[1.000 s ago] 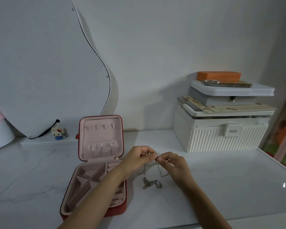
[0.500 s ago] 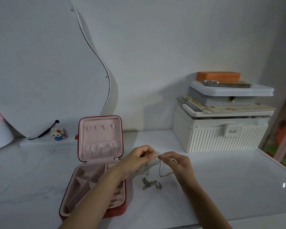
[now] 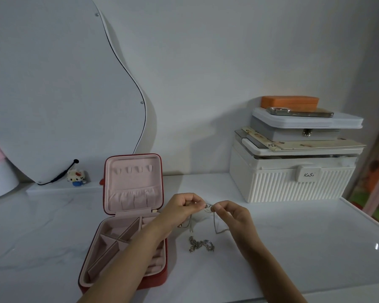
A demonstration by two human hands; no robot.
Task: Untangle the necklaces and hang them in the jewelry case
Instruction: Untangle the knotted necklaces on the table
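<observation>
Head view: left hand (image 3: 184,207) grip pinches a thin necklace chain (image 3: 216,221) at one end of the knot, right hand (image 3: 232,213) grip pinches the other. Since a second ago the hanging loops have spread a little, so the knot looks to be loosening. Second tangled clump (image 3: 201,246) lies on the bench (image 3: 304,248) at 6 o'clock of the hands. Jewelry case (image 3: 131,215) stands open at 9 o'clock, hooks bare. Knot detail too small; left forearm hides part of the case tray.
</observation>
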